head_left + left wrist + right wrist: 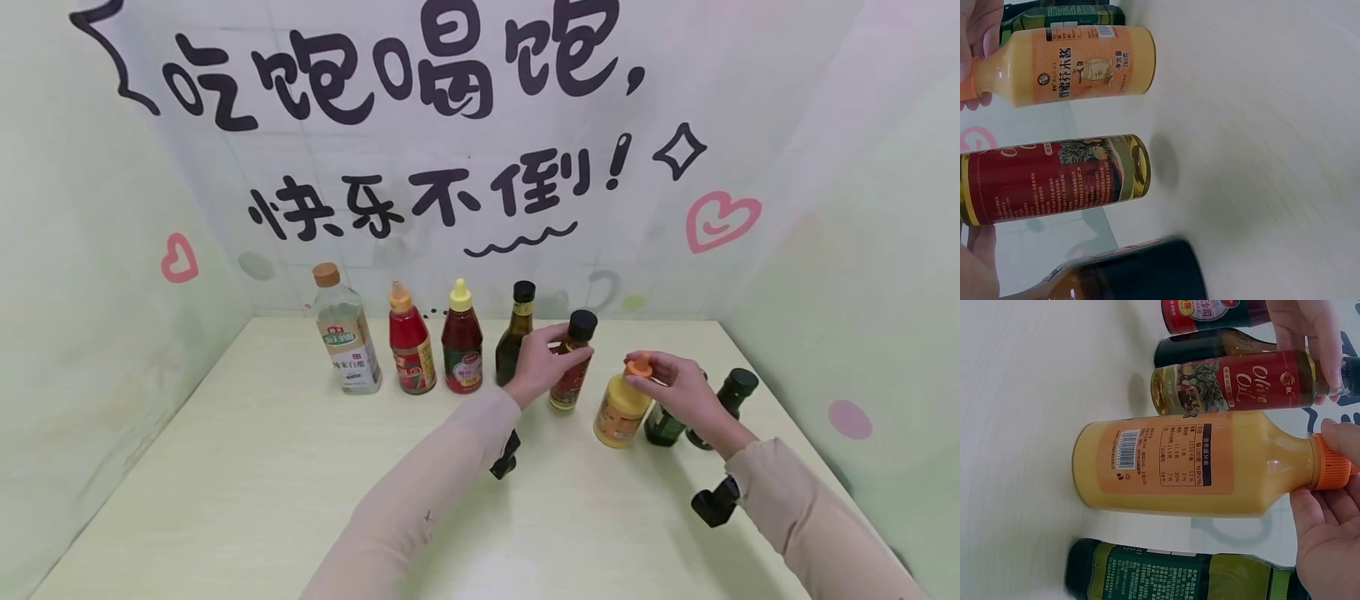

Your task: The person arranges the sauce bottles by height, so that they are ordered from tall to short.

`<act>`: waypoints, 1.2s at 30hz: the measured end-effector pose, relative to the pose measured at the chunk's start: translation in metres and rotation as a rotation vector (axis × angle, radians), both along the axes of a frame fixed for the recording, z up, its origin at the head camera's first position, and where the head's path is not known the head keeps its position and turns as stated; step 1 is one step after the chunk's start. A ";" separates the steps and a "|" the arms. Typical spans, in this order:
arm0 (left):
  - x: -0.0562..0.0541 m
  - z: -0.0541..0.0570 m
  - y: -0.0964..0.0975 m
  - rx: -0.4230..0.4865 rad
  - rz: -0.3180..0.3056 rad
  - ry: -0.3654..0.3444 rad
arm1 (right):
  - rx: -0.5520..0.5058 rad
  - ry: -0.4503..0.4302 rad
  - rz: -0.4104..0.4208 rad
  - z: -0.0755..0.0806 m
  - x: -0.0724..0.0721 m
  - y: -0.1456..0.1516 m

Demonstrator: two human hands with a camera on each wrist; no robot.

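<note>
In the head view my left hand (542, 362) grips a small olive oil bottle (570, 385) by its neck, below the black cap. The bottle has a red label reading "Olive Oil" (1260, 384) in the right wrist view. In the left wrist view its base shows a small gap from its shadow on the table. My right hand (686, 392) pinches the orange cap (1332, 464) of a yellow honey mustard bottle (621, 412), which stands just right of the oil bottle. Both bottles are roughly upright.
Left of my hands stand a dark sauce bottle (510, 346), two red squeeze bottles (462, 354) (411, 354) and a clear vinegar bottle (348, 342). Behind my right hand are a green bottle (663, 427) and a dark-capped bottle (738, 387). A printed wall (420, 275) backs the table (300, 467).
</note>
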State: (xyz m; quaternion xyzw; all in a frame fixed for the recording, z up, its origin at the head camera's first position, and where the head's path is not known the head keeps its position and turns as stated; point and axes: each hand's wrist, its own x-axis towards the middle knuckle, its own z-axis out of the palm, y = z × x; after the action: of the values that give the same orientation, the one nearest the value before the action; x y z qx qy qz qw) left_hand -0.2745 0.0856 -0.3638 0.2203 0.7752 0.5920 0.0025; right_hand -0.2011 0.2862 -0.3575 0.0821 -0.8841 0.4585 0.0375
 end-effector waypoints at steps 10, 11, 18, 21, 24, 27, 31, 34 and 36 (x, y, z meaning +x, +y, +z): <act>-0.006 -0.004 0.008 0.012 0.037 0.018 | -0.007 0.008 0.006 0.002 0.001 0.000; -0.007 -0.006 0.009 0.017 0.048 0.017 | -0.009 0.007 0.004 0.002 0.001 0.000; -0.012 -0.012 0.012 0.035 0.144 0.016 | -0.023 0.011 0.014 -0.003 -0.002 0.001; -0.014 -0.013 0.013 0.029 0.160 0.031 | -0.025 0.014 0.016 -0.004 -0.002 0.001; -0.015 -0.014 0.013 0.026 0.163 0.040 | -0.028 0.017 0.015 -0.003 -0.001 0.001; -0.017 -0.016 0.013 0.032 0.175 0.047 | -0.025 0.026 0.016 -0.004 -0.001 0.001; -0.018 -0.017 0.013 0.039 0.199 0.058 | -0.017 0.033 0.016 -0.005 -0.003 0.001; -0.019 -0.018 0.013 0.039 0.204 0.062 | -0.012 0.026 0.012 -0.006 -0.004 0.002; -0.020 -0.018 0.014 0.034 0.208 0.063 | -0.011 0.019 0.008 -0.006 -0.004 0.002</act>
State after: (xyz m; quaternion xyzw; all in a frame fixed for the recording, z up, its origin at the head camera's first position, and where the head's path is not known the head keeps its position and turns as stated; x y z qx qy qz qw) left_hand -0.2944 0.0992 -0.3819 0.1573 0.7834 0.5949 -0.0873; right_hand -0.2053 0.2879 -0.3635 0.0898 -0.8808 0.4627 0.0447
